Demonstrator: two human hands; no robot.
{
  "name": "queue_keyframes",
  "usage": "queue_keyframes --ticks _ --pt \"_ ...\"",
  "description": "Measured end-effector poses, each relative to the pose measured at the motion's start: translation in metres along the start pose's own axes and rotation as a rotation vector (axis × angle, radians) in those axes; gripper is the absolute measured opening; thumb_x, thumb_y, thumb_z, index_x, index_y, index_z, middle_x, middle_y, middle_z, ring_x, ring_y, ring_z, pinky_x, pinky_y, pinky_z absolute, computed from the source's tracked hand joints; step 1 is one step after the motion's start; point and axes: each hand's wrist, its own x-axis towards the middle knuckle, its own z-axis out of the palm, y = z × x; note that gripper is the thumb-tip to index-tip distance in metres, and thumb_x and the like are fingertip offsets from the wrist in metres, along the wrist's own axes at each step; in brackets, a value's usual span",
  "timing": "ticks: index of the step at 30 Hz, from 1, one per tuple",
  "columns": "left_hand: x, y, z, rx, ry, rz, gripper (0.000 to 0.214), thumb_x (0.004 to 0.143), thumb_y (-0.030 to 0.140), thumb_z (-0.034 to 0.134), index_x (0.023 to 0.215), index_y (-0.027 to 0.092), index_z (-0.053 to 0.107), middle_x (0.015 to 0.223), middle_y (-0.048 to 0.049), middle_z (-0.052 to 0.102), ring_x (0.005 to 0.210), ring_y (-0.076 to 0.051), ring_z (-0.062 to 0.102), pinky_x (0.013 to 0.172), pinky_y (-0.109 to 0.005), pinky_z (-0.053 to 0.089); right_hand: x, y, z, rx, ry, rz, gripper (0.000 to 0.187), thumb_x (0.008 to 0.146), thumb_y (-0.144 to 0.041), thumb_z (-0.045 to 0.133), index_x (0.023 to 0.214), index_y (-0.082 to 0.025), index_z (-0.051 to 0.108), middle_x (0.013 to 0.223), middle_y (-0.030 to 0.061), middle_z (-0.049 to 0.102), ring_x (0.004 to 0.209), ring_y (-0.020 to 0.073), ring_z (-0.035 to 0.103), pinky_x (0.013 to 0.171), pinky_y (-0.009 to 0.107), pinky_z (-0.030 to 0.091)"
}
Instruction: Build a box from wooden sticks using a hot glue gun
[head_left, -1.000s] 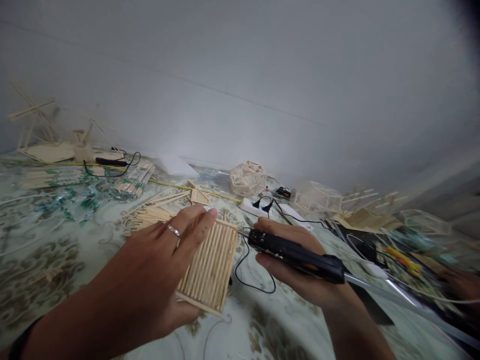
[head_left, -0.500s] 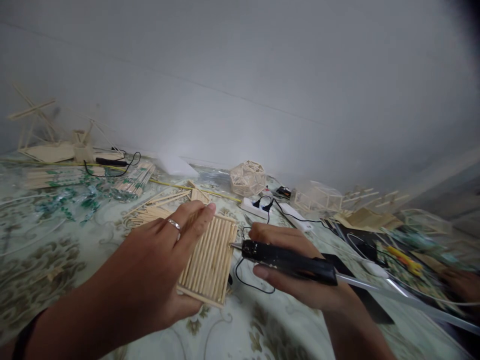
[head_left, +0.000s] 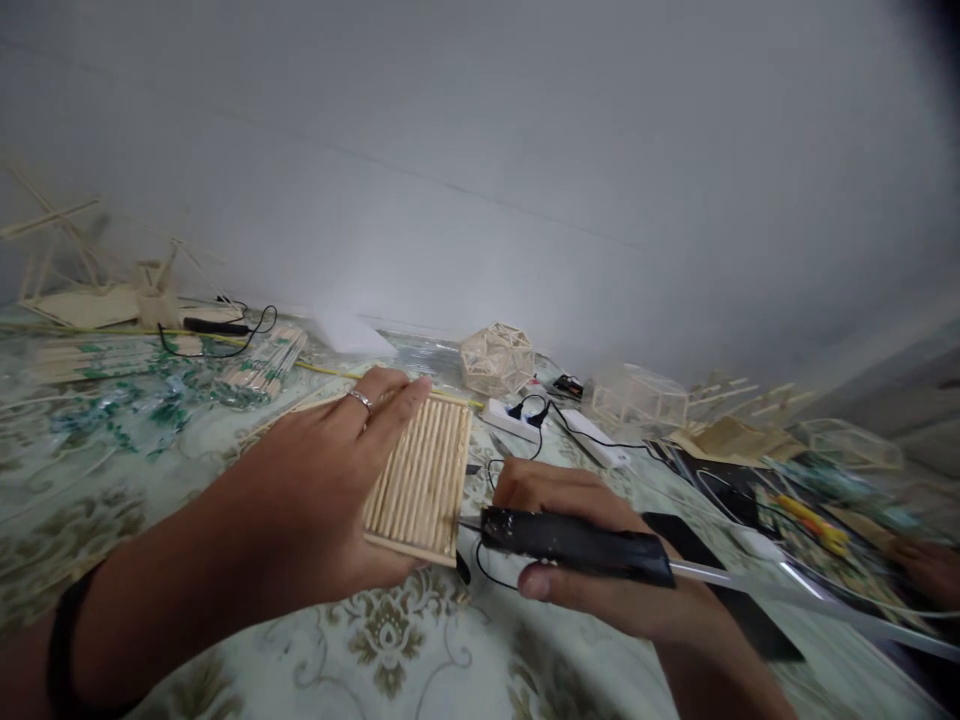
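Note:
My left hand, with a ring on one finger, is closed around a rectangular panel of wooden sticks laid side by side, holding it raised and tilted above the table. Its lower fingers are hidden behind the panel. My right hand grips a black hot glue gun whose metal nozzle meets the panel's right edge near its lower corner. From the gun's back end a long pale glue stick runs out to the right.
A patterned cloth covers the table. At the back stand a stick-built ball, a power strip with black plugs and cords, and bundled sticks. A yellow-handled tool lies right, near another person's hand.
The panel has tipped and risen slightly in my left hand. My glue gun's nozzle has moved down along the panel's right edge toward the lower corner.

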Motion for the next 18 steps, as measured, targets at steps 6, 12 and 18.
queue_keyframes --ticks 6,12,18 --pt "-0.002 -0.002 0.002 -0.046 0.038 0.004 0.11 0.073 0.044 0.087 0.166 0.014 0.037 0.164 -0.0212 0.053 0.127 -0.037 0.072 0.104 -0.051 0.066 -0.002 0.008 0.003 0.075 -0.05 0.015 0.037 0.096 -0.055 0.083 0.085 -0.023 0.069 0.082 0.0004 0.064 0.075 0.0176 0.06 0.066 0.032 0.046" --pt "-0.001 0.0 0.0 -0.046 0.031 -0.006 0.107 0.072 0.04 0.086 0.165 0.014 0.039 0.164 -0.0204 0.052 0.121 -0.036 0.074 0.104 -0.051 0.066 0.001 0.0 0.005 0.075 -0.066 0.002 0.039 0.101 -0.057 0.077 0.083 -0.023 0.068 0.08 0.0018 0.065 0.074 0.018 0.061 0.065 0.032 0.047" --pt "-0.002 -0.001 0.002 -0.064 0.039 0.003 0.11 0.072 0.044 0.088 0.165 0.017 0.037 0.165 -0.0211 0.051 0.135 -0.039 0.068 0.109 -0.052 0.064 0.003 -0.004 0.005 0.025 -0.089 0.033 0.038 0.104 -0.054 0.072 0.082 -0.024 0.065 0.078 0.0021 0.063 0.072 0.0187 0.06 0.063 0.034 0.045"
